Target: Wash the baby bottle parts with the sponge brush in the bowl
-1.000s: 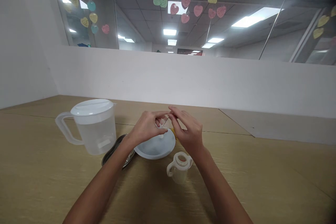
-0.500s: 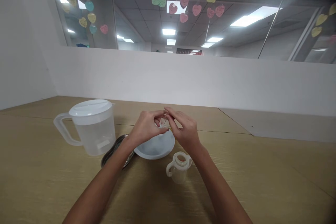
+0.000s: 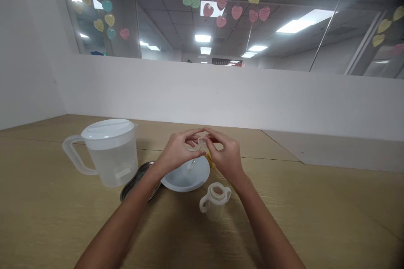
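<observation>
Over the bowl, my left hand (image 3: 176,151) and my right hand (image 3: 225,155) meet with fingertips nearly touching. Between them is a small clear straw spout (image 3: 202,143), pinched by the fingers of both hands. A thin stem hangs down from it and ends in a pale weighted tip (image 3: 190,167) above or in the white bowl (image 3: 186,185). Just in front of my right wrist stands a clear sippy cup (image 3: 216,208) with two handles, its top off. Fingers partly hide the spout.
A large lidded plastic pitcher (image 3: 112,155) holding clear liquid stands at the left. Beside it, a steel kidney tray (image 3: 135,183) lies partly behind my left forearm. Something yellow (image 3: 210,160) shows behind my right hand. A white wall (image 3: 202,92) rises behind the table.
The stem and its pale tip now show below my fingers, over the bowl. My right hand has shifted slightly right, and its fingers have moved on the spout.
</observation>
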`<state>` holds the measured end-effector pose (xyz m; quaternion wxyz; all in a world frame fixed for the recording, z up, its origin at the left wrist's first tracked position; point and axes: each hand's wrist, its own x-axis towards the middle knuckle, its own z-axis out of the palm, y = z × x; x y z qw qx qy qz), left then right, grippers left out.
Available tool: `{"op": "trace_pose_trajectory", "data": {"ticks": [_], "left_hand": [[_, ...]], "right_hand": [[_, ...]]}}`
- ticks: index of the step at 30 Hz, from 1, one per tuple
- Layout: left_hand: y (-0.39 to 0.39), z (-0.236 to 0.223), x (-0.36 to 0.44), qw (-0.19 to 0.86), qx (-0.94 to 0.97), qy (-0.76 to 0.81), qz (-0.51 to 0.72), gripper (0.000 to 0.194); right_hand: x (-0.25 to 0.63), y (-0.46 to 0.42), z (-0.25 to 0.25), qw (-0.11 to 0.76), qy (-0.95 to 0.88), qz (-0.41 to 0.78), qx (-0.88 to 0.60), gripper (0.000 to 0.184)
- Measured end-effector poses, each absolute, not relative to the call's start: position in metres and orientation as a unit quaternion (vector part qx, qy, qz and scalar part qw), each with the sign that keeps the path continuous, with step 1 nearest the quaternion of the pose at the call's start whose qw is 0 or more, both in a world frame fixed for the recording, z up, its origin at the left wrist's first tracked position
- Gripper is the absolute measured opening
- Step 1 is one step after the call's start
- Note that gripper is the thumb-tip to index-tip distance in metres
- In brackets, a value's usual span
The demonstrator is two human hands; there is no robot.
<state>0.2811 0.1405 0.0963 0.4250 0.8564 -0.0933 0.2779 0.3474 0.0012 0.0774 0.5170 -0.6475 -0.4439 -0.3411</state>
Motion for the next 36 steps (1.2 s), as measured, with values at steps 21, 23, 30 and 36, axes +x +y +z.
{"op": "trace_pose_trajectory", "data": {"ticks": [21, 23, 30, 36], "left_hand": [[0.138, 0.091, 0.288, 0.369, 0.897, -0.082, 0.229, 0.02], [0.139, 0.092, 0.286, 0.365, 0.898, -0.087, 0.23, 0.02], [0.143, 0.1, 0.279, 0.326, 0.903, -0.079, 0.267, 0.018], [0.147, 0.102, 0.277, 0.297, 0.905, -0.09, 0.291, 0.02]], "right_hand": [[0.372, -0.041, 0.1, 0.775, -0.238, -0.252, -0.529, 0.032], [0.372, -0.044, 0.101, 0.778, -0.233, -0.257, -0.524, 0.032], [0.368, -0.052, 0.107, 0.785, -0.207, -0.273, -0.516, 0.03], [0.366, -0.058, 0.111, 0.788, -0.178, -0.273, -0.522, 0.03]]}}
